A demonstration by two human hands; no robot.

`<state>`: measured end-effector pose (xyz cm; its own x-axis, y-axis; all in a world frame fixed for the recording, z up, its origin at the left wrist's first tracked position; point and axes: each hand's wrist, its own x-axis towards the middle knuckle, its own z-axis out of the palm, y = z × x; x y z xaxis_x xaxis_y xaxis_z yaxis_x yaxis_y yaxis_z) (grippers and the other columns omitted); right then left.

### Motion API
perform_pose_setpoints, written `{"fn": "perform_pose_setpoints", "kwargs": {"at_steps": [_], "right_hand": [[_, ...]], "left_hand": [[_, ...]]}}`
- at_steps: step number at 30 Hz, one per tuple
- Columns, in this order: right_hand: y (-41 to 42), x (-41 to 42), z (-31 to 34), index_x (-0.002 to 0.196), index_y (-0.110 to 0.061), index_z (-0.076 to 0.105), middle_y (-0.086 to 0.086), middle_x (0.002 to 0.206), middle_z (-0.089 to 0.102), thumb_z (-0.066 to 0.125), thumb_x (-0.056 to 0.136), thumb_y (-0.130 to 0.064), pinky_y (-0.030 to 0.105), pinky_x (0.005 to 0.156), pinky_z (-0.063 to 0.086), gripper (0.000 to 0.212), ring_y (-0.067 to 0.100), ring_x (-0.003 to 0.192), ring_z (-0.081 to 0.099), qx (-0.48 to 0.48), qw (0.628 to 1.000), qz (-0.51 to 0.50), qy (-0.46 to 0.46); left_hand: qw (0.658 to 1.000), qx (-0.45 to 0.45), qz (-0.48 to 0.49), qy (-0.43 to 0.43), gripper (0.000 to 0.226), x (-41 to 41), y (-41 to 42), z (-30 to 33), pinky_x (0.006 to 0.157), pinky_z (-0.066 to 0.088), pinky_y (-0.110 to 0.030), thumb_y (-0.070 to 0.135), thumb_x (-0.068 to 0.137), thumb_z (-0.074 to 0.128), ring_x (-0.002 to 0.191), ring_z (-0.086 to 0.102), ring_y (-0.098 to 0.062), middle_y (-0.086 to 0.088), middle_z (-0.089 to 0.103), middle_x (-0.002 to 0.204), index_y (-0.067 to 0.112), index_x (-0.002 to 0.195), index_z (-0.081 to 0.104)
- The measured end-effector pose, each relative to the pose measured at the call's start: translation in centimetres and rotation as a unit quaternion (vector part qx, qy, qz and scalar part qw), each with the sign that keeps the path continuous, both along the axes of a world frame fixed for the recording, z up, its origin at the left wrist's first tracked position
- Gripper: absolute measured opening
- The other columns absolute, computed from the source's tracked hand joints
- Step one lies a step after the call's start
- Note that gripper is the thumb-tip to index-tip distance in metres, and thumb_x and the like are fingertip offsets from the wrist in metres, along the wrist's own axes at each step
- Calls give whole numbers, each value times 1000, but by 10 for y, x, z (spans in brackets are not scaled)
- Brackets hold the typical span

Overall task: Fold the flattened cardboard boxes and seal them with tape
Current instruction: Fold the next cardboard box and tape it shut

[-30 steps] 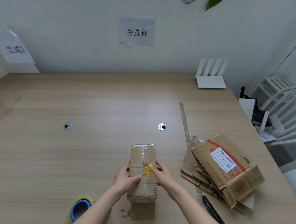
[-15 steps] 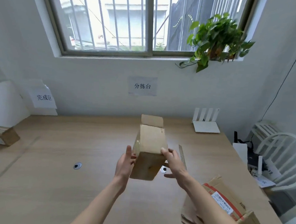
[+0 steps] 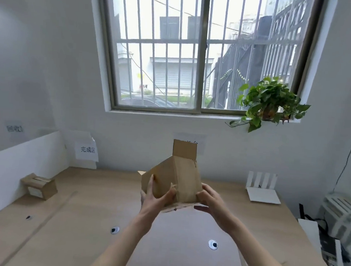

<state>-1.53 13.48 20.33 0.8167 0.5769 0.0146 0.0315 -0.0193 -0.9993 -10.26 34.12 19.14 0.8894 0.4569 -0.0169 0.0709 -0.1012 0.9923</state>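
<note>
Left grip: the left hand [image 3: 156, 197] grasps the cardboard box [image 3: 173, 182] from its left side, fingers spread up the left face and the thumb hooked across the near corner.
Right grip: the right hand [image 3: 211, 201] grasps the same box at its lower right corner, thumb on the front face and fingers curled beneath.
Box position: held up in the air above the table [image 3: 82, 230], touching it nowhere, roughly centred between the two forearms.
Box attitude: tilted, with its far end raised; one flap [image 3: 185, 149] stands upright at the top and another flap edge pokes out at the left.
Box underside: a lighter edge shows between the hands; what is on it is too blurred to tell.
Table left: a smaller closed box [image 3: 41, 185] sits near the white partition [image 3: 14, 164], well apart from the held one.
Table surface: two round cable grommets [image 3: 213, 244] lie near the arms.
Table right: a white router [image 3: 262, 190] with upright antennas stands by the wall.
Wall: a paper sign [image 3: 87, 149] with printed characters hangs left of the box; another sheet is mostly hidden behind the flap.
Window sill: a leafy potted plant [image 3: 269, 101] rests at the right end of the barred window [image 3: 202, 52].
Far right: a white chair [image 3: 342, 217] stands beside the table edge.
</note>
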Motion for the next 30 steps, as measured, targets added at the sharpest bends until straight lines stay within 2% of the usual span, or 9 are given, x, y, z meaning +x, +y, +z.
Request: {"fn": "perform_pose_setpoints", "kwargs": {"at_steps": [4, 9, 13, 15, 18, 21, 24, 27, 30], "right_hand": [[39, -24, 15, 126, -30, 62, 13, 114, 69, 59, 79, -33, 39, 94, 57, 48, 21, 102, 68, 9, 1000, 4, -17], [95, -57, 42, 136, -39, 44, 3, 99, 69, 62, 86, -25, 33, 91, 55, 55, 14, 88, 65, 15, 997, 5, -72], [143, -89, 67, 133, -39, 46, 5, 127, 61, 54, 96, -9, 32, 89, 56, 48, 15, 101, 68, 19, 991, -17, -132], [167, -105, 78, 137, -37, 45, 5, 130, 57, 54, 95, -11, 29, 87, 57, 50, 7, 101, 69, 4, 984, -25, -177], [201, -125, 86, 148, -29, 38, 6, 124, 60, 54, 97, 0, 24, 84, 56, 60, 5, 99, 70, -31, 972, -30, -231], [232, -143, 86, 153, -36, 33, -1, 116, 66, 60, 95, -3, 32, 90, 58, 72, 11, 97, 71, -53, 964, -32, -258], [259, -165, 85, 141, -50, 38, 6, 115, 67, 60, 89, -8, 44, 92, 58, 70, 20, 94, 73, -34, 968, -19, -248], [284, -188, 91, 142, -50, 32, 2, 118, 65, 72, 84, -28, 39, 95, 57, 73, 15, 97, 72, -27, 973, 12, -228], [305, -204, 90, 145, -43, 26, -2, 124, 59, 85, 81, -33, 30, 94, 57, 88, 9, 102, 70, -19, 978, 26, -206]], "left_hand": [[999, -21, 4, -31, 95, -22, 45, 11, 112, 42, -42, 75, 50, 85, 131, 49, -15, 3, 40, 144, 77, 127, 29], [994, -19, -2, -104, 108, -66, 88, 38, 88, 47, -13, 66, 55, 85, 121, 54, -1, 12, 51, 141, 48, 148, 33], [990, -16, -12, -140, 94, -97, 130, 53, 89, 43, -15, 55, 68, 85, 113, 54, 14, 19, 55, 134, 48, 147, 35], [988, -20, -10, -152, 89, -115, 150, 57, 92, 43, -16, 53, 70, 84, 114, 52, 16, 24, 55, 131, 49, 146, 36], [985, -14, 7, -172, 72, -139, 177, 62, 91, 43, -14, 57, 75, 78, 118, 55, 8, 19, 60, 133, 53, 139, 45], [982, -16, 16, -186, 67, -159, 205, 66, 91, 42, -11, 54, 77, 73, 119, 55, 8, 19, 60, 133, 47, 139, 50], [979, -14, 30, -202, 59, -179, 229, 67, 91, 43, -8, 48, 81, 71, 123, 52, 6, 14, 58, 137, 44, 137, 53], [974, -15, 44, -220, 52, -196, 248, 72, 90, 43, -5, 44, 83, 70, 126, 48, 9, 20, 50, 140, 42, 133, 58], [972, -12, 51, -229, 43, -210, 261, 73, 84, 39, 2, 33, 90, 69, 127, 41, 15, 30, 46, 133, 40, 131, 59]]}}
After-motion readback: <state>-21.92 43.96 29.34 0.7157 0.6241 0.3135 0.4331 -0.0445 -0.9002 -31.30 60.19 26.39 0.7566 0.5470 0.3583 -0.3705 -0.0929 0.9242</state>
